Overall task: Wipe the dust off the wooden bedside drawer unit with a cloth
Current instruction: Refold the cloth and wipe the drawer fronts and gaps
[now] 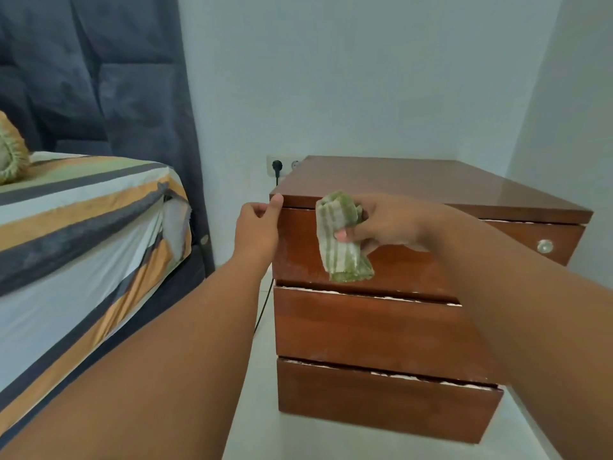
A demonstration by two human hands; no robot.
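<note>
A reddish-brown wooden drawer unit (381,330) with three stacked drawers stands in the corner on the floor. My right hand (388,225) grips a bunched green-and-white striped cloth (341,237) and holds it against the front of the top drawer. The cloth's loose end hangs down over that drawer front. My left hand (258,227) holds the upper left corner of the unit, its fingertip on the edge of the top panel and the other fingers curled at the side.
A bed (76,234) with a striped sheet stands close on the left, a dark padded headboard (132,78) behind it. A wall socket with a black plug (277,167) sits behind the unit, its cable running down the gap. A round knob (545,246) shows at the unit's right.
</note>
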